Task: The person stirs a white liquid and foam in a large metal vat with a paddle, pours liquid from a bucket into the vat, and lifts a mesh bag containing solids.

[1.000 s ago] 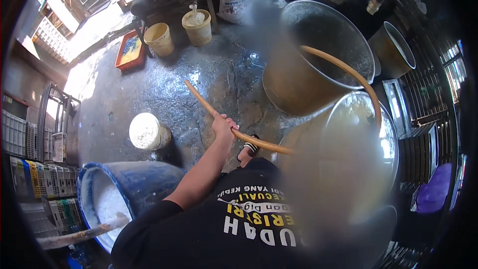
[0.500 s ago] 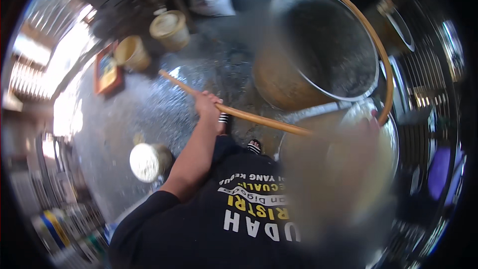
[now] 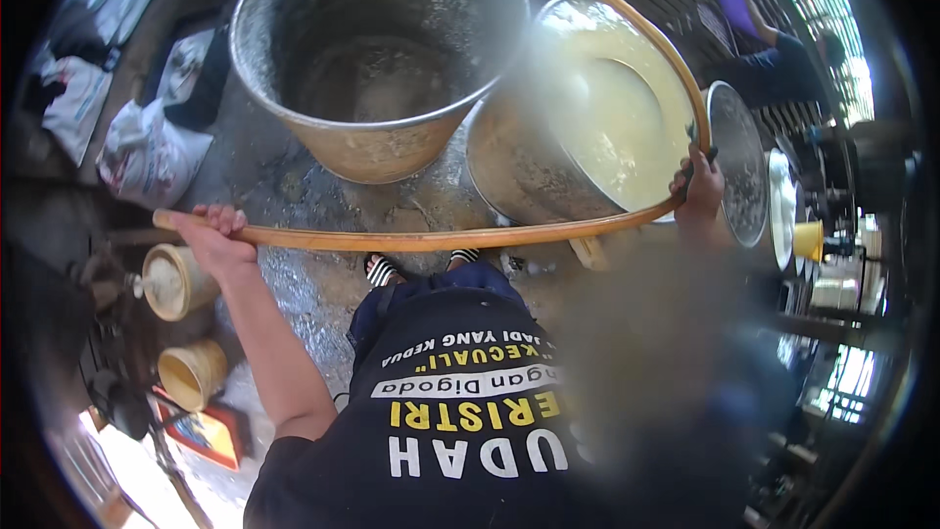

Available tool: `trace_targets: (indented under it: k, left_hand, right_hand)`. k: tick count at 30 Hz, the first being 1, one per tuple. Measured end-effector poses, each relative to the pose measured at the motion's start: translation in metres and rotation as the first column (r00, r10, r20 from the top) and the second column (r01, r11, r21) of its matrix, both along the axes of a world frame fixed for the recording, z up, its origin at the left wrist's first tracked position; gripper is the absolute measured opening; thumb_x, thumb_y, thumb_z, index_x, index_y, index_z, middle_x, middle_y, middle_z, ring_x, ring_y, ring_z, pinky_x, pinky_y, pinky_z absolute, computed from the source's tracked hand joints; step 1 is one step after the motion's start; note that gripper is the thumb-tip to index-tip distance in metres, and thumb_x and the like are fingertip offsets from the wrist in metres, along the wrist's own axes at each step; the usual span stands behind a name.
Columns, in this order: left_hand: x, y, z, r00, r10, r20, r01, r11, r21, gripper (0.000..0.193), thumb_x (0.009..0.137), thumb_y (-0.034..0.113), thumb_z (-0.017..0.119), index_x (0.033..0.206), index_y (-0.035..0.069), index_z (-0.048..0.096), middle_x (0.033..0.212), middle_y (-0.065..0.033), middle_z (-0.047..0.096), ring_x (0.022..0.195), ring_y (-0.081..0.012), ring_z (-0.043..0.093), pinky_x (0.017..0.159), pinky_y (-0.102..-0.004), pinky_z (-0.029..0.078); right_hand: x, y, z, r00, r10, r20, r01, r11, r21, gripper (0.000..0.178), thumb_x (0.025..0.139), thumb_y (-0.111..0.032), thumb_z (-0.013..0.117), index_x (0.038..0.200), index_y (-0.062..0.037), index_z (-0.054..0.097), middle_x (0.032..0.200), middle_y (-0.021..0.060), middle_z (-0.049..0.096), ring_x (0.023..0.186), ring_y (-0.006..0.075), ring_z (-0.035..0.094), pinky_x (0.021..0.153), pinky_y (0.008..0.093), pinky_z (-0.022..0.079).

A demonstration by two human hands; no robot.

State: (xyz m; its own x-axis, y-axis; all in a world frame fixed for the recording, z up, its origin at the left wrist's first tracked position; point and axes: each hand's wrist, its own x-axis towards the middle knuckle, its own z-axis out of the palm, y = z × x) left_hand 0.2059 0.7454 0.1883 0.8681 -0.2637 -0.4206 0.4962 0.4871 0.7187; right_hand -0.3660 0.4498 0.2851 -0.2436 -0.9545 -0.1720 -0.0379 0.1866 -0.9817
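Note:
A long, light-brown strip [image 3: 421, 239], bent into a wide curve, runs across in front of my body and sweeps up on the right. My left hand [image 3: 217, 235] is closed around it near its left end. Where the strip bends upward, my right hand [image 3: 699, 186] grips it, with something dark by the fingers. Behind it stands a large metal vat [image 3: 392, 159] with bare-looking inner walls. To the right of that, a tilted-looking metal drum [image 3: 524, 162] contains pale yellowish liquid [image 3: 627, 137]. The strip's far end passes behind this drum's rim, near the top edge.
At left stand a tub with pale contents [image 3: 174, 282], a yellowish bucket [image 3: 193, 374] and an orange tray [image 3: 209, 439]. A white sack [image 3: 154, 152] sits farther back. More vessels, including a metal one [image 3: 736, 162], line the right. Another person [image 3: 774, 59] is at upper right. A blurred smear covers the lower right.
My view has swung to the right, so the vat and drum appear farther left. The strip now lies more level across my body, and my hands are farther apart, both still holding it.

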Motion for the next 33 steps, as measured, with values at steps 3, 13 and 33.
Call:
trace_targets:
  k: [3,13,33]
  left_hand:
    - [0.010,-0.015,0.019,1.000,-0.030,-0.006,0.031,0.999,0.038,0.049,0.104,0.059,0.042,0.088,0.013,0.045,0.063,0.0032,0.034,0.049,-0.0091,0.031,0.046,-0.0257,0.028]
    - [-0.037,-0.083,0.042,0.943,-0.288,0.164,0.309,0.944,-0.117,0.046,0.105,0.053,0.046,0.114,0.008,0.047,0.075,-0.0010,0.044,0.064,-0.0131,0.044,0.063,-0.0329,0.042]
    - [-0.288,-0.156,0.107,-0.097,-0.247,0.964,0.940,0.296,0.171,0.071,0.075,0.074,0.066,0.087,0.004,0.061,0.072,-0.0059,0.058,0.055,-0.0236,0.057,0.047,-0.0338,0.042]
  right_hand:
    - [-0.053,0.023,-0.016,0.984,-0.151,0.097,0.146,0.987,0.062,0.015,0.097,-0.024,0.066,0.097,-0.0131,0.055,0.071,-0.0024,0.050,0.050,0.0099,0.049,0.039,0.0280,0.041]
    - [-0.119,0.019,-0.039,0.880,-0.473,0.047,0.473,0.881,0.022,0.028,0.102,-0.038,0.058,0.100,-0.0124,0.049,0.070,-0.0027,0.048,0.047,0.0093,0.045,0.038,0.0288,0.039]
    - [-0.234,-0.046,-0.284,0.614,-0.189,-0.766,0.222,0.973,-0.063,0.060,0.101,-0.050,0.055,0.111,0.0077,0.063,0.099,0.0266,0.069,0.091,0.0410,0.064,0.082,0.0462,0.048]
